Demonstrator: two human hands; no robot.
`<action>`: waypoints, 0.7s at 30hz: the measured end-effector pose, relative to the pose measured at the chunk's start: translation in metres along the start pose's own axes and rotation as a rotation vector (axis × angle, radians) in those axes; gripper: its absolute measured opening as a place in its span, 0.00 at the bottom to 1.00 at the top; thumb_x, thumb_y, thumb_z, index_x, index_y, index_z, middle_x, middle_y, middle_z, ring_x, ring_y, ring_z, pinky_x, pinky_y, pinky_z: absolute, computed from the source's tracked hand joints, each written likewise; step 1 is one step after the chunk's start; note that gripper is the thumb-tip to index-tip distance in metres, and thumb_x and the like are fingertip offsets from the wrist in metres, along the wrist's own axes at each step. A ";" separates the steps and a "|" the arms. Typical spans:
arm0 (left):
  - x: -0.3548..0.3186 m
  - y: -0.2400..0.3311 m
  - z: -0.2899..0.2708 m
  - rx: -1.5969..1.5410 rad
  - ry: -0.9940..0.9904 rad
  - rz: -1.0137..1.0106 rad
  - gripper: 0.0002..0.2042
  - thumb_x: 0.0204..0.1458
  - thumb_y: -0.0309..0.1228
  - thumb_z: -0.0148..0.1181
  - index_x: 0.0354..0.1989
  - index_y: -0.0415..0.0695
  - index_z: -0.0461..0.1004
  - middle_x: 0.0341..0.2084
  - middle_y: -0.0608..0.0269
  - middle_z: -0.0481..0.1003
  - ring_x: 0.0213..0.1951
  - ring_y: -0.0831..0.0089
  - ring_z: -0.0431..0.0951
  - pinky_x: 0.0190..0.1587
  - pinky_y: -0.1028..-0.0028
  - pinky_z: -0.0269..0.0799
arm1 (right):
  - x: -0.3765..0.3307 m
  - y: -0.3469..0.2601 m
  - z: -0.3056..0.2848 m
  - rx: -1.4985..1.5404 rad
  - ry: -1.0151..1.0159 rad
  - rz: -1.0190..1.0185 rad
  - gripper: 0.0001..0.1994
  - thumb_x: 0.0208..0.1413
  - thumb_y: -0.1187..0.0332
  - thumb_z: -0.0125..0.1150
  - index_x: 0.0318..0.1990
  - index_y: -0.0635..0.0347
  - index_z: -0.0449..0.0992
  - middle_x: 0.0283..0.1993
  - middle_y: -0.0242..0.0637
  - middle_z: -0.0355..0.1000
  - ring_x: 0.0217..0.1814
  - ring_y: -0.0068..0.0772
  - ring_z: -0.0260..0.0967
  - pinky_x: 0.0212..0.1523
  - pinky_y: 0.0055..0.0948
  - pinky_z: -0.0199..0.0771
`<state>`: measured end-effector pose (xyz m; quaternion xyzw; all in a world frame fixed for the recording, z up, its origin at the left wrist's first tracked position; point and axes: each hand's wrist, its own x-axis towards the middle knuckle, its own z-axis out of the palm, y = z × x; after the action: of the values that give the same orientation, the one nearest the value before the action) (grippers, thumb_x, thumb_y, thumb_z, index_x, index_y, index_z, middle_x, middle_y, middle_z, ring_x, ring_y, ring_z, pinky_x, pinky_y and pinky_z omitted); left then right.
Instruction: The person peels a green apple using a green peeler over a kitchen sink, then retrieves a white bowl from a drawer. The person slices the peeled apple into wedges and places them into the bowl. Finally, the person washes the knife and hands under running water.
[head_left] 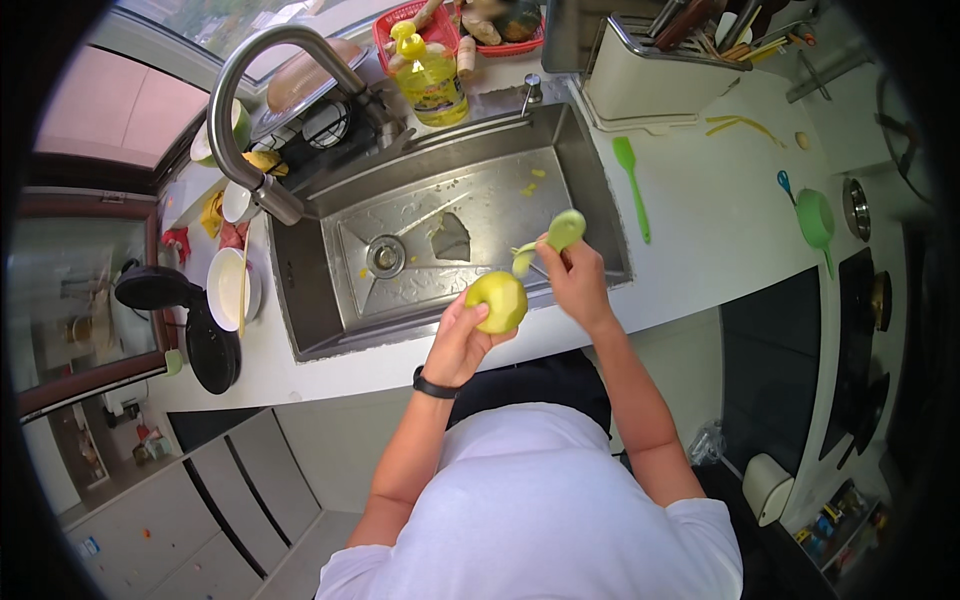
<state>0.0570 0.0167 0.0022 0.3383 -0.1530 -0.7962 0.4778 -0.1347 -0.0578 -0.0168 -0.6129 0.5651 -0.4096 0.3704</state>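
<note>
My left hand (460, 338) is wrapped round a yellow-green apple (497, 302) above the near edge of the sink. A paler peeled patch shows on the apple's right side. Just to the right, my right hand (577, 280) grips a light green peeler (565, 229), tilted, with a strip of peel hanging at its lower end. Peeler and apple are slightly apart. Beneath both hands lies the stainless steel sink (330, 215), wet, with bits of peel scattered on its bottom.
A curved metal faucet (225, 120) arches over the sink's left side. Behind stands a yellow soap bottle (432, 88). On the right counter are a green spatula (633, 190), a white utensil holder (650, 75) and a green strainer (815, 220). A white bowl (228, 285) with chopsticks sits left.
</note>
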 end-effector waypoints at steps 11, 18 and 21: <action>-0.002 0.007 0.018 0.039 0.090 0.034 0.24 0.57 0.30 0.51 0.63 0.42 0.57 0.54 0.56 0.68 0.54 0.64 0.72 0.55 0.59 0.72 | -0.013 -0.056 -0.009 0.278 -0.139 -0.273 0.04 0.55 0.76 0.62 0.37 0.64 0.76 0.31 0.37 0.75 0.25 0.28 0.70 0.24 0.25 0.67; -0.001 0.004 0.014 0.039 0.050 0.035 0.24 0.57 0.22 0.51 0.63 0.40 0.57 0.54 0.57 0.68 0.55 0.68 0.71 0.56 0.66 0.72 | -0.021 -0.064 -0.012 0.208 -0.120 -0.368 0.04 0.57 0.76 0.61 0.38 0.64 0.77 0.32 0.33 0.74 0.26 0.15 0.64 0.23 0.18 0.63; 0.000 0.005 0.007 0.119 0.037 0.074 0.25 0.54 0.20 0.52 0.63 0.39 0.58 0.54 0.57 0.68 0.56 0.69 0.71 0.57 0.68 0.70 | -0.028 -0.063 -0.009 0.253 -0.074 -0.279 0.05 0.54 0.75 0.62 0.38 0.63 0.75 0.32 0.40 0.75 0.24 0.35 0.72 0.25 0.27 0.69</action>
<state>0.0562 0.0137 0.0101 0.3748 -0.2038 -0.7612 0.4885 -0.1196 -0.0248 0.0418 -0.6483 0.4049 -0.5020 0.4047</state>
